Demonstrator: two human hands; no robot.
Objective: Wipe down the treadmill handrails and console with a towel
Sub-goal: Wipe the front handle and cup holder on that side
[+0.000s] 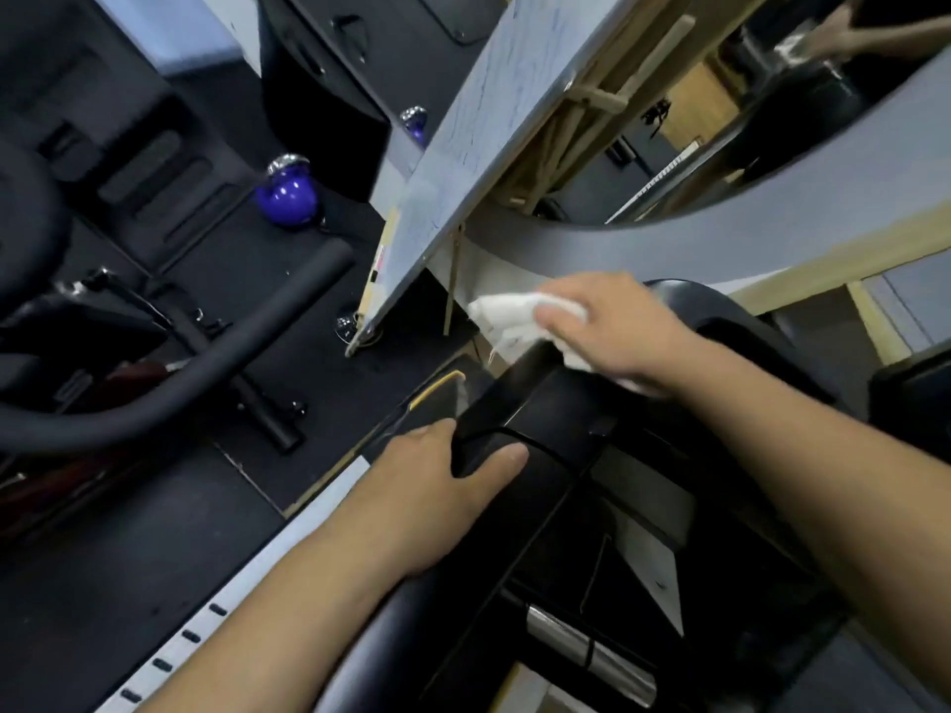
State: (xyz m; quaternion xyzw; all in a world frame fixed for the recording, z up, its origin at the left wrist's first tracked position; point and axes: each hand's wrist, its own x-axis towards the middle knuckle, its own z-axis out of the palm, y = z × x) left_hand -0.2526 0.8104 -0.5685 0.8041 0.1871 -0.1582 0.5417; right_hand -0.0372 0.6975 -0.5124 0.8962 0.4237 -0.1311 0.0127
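The towel (520, 313) is a small white cloth, soft and light by the look of it; it should bunch and fold under pressure and has no stiff edge to grip. It is best held as a wad under the palm and fingers, so that a loose corner does not trail or catch; one corner hangs free past the far edge of the console (540, 486) now. The console is a rigid, glossy black body, probably slick, so the cloth is likely to slide easily and firm downward pressure will be needed to lift grime. The right hand (615, 331) lies over the towel at the upper end of the console, fingers curled round the bunched cloth and pressing it against the black housing. The left hand (437, 481) braces on the near left edge of the console, thumb laid across the top face and fingers wrapped round the side, gripping the edge. A metal sensor grip (592, 653) lower down appears unwiped as yet, though this cannot be confirmed.
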